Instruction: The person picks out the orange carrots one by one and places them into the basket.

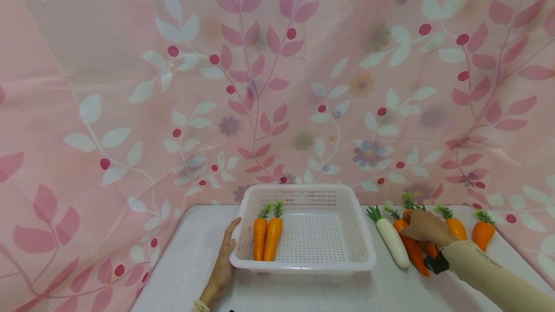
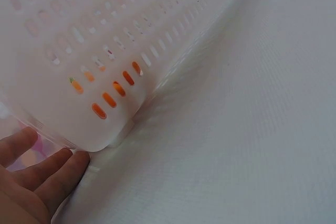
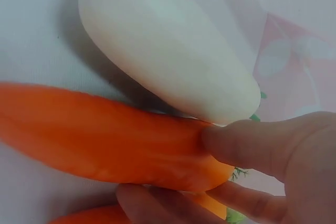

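A white perforated plastic basket point(image 1: 303, 266) stands on the table, with two orange carrots point(image 1: 272, 240) lying side by side at its left. My left hand point(image 1: 223, 259) rests at the basket's left side; in the left wrist view its extended fingers point(image 2: 63, 179) touch the wall near the bottom corner. To the right of the basket, my right hand point(image 1: 427, 227) pinches an orange carrot point(image 3: 131, 140) near its leafy end, thumb on one side and fingers on the other. A white radish point(image 1: 392, 242) lies just left of that carrot. Another carrot point(image 3: 94, 216) lies partly hidden beneath the fingers.
Beyond my right hand lie two more orange carrots with green tops, one near the wrist point(image 1: 457, 227) and a thicker carrot point(image 1: 482, 233) farther right. A pink floral curtain point(image 1: 277, 85) hangs behind the white table point(image 1: 191, 254).
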The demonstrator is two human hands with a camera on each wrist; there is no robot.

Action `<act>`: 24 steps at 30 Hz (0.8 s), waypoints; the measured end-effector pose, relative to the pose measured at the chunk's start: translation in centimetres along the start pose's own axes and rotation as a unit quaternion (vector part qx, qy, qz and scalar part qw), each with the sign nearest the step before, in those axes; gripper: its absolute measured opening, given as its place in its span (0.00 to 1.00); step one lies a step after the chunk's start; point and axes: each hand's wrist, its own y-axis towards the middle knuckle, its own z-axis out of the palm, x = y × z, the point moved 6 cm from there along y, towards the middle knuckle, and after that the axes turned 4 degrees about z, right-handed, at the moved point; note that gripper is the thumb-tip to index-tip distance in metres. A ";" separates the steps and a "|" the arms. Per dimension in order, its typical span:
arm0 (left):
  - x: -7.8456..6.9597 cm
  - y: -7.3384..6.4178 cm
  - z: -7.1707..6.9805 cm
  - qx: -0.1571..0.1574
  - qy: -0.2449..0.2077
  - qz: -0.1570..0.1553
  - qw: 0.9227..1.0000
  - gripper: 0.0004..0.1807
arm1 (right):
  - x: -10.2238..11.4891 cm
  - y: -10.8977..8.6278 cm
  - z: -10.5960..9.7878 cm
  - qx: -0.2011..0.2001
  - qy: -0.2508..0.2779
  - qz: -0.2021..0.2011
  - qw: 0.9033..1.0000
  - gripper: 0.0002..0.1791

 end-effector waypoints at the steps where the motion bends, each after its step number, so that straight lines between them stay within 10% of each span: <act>1: 0.0 0.0 0.0 0.000 -0.001 0.000 1.000 0.30 | 0.1 0.0 0.0 0.001 -0.004 0.000 1.000 0.15; 24: 0.1 0.0 0.0 -0.004 -0.002 0.005 1.000 0.30 | 0.2 0.6 1.4 0.013 0.045 -0.001 0.999 0.37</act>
